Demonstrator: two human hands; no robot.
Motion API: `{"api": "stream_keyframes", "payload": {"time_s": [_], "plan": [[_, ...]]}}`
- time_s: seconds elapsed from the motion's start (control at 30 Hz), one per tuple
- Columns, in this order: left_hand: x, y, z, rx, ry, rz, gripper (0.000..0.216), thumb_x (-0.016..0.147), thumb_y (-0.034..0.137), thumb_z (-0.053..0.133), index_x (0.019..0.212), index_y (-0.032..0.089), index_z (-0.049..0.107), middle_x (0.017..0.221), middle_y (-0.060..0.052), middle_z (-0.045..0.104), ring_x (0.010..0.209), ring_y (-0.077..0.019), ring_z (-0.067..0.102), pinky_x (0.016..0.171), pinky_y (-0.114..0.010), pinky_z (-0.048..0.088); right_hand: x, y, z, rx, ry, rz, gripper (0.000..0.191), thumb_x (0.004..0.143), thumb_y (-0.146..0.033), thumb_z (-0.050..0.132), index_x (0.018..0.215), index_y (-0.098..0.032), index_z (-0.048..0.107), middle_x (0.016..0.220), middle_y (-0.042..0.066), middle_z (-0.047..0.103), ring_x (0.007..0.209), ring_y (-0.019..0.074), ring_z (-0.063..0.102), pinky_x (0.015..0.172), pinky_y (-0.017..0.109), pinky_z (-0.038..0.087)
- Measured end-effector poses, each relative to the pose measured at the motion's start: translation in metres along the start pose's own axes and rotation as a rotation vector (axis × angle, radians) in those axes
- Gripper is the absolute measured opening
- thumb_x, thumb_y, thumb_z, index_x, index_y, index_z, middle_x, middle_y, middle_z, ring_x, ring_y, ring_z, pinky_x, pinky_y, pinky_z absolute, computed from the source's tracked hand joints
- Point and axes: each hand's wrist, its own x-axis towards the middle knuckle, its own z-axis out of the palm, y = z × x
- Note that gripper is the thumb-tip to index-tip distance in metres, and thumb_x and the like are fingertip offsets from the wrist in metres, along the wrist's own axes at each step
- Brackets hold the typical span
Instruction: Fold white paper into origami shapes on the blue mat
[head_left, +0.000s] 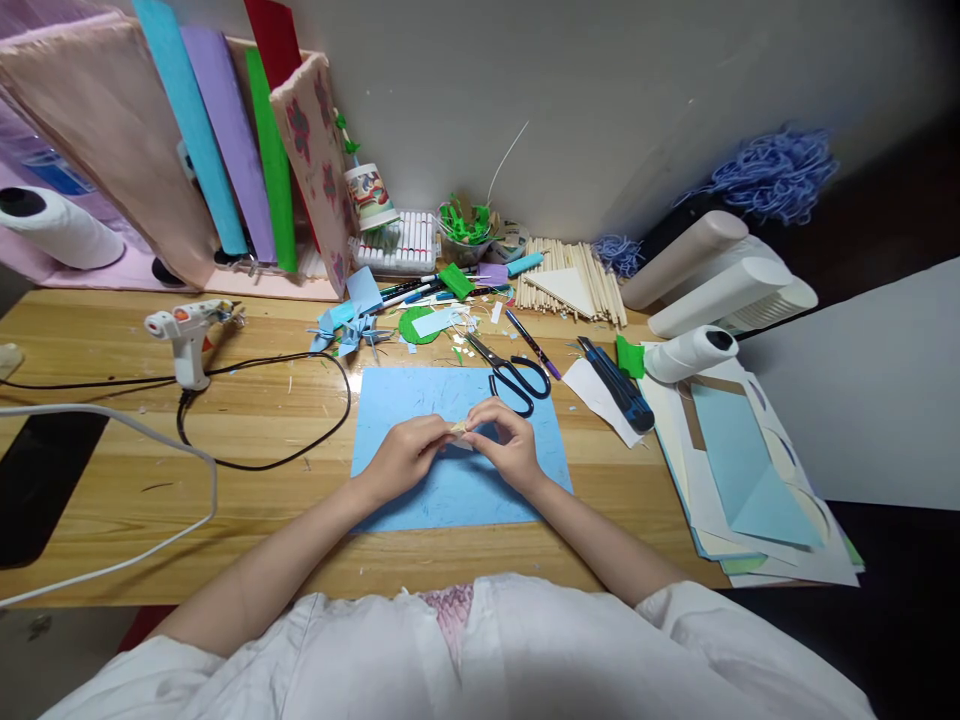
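Note:
Above a blue sheet (450, 500) on the wooden table, my left hand (409, 455) and my right hand (506, 445) meet fingertip to fingertip. Both are closed in a pinch on a small pale folded piece (459, 428), which looks like paper; the fingers hide most of it. Just beyond my right hand lie black-handled scissors (514, 375), partly over the sheet's far edge. A purple pen (534, 345) and a blue utility knife (616, 385) on a white paper scrap are farther right.
A hot glue gun (187, 340) stands at left, its black cord looping toward the sheet. Paper scraps, pens and wooden sticks (577, 280) crowd the back. Stacked papers (750, 470) and white rolls (690, 355) sit at right. A pink box (311, 170) holds coloured rolls.

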Motion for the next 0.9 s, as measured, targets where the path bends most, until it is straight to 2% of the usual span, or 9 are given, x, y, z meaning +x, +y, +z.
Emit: {"api": "stream_keyframes", "payload": {"time_s": [0.4, 0.6, 0.9], "plan": [[0.0007, 0.0019, 0.0023, -0.001, -0.005, -0.044, 0.02, 0.087, 0.015, 0.038, 0.078, 0.016, 0.056, 0.07, -0.003, 0.056, 0.067, -0.0137, 0.052, 0.063, -0.024, 0.039, -0.0006, -0.0001, 0.0007, -0.076, 0.031, 0.037, 0.002, 0.074, -0.022, 0.063, 0.075, -0.021, 0.062, 0.075, 0.003, 0.061, 0.075, 0.0179, 0.056, 0.073, 0.035, 0.044], [-0.0008, 0.0001, 0.0062, 0.106, 0.056, -0.043, 0.02, 0.086, 0.015, 0.039, 0.08, 0.017, 0.058, 0.069, -0.003, 0.057, 0.065, -0.0141, 0.052, 0.06, -0.024, 0.038, -0.0005, 0.0008, 0.0014, -0.072, 0.076, 0.07, 0.004, 0.075, -0.025, 0.063, 0.077, -0.022, 0.063, 0.077, 0.004, 0.063, 0.078, 0.0185, 0.057, 0.076, 0.036, 0.044], [-0.0018, 0.0005, 0.0054, 0.199, 0.068, -0.018, 0.02, 0.086, 0.016, 0.039, 0.084, 0.017, 0.059, 0.071, -0.004, 0.059, 0.067, -0.0151, 0.053, 0.061, -0.025, 0.038, 0.0037, 0.0012, -0.0026, -0.043, 0.026, 0.054, 0.003, 0.075, -0.024, 0.064, 0.077, -0.023, 0.066, 0.078, 0.004, 0.066, 0.079, 0.019, 0.059, 0.077, 0.038, 0.045]]}}
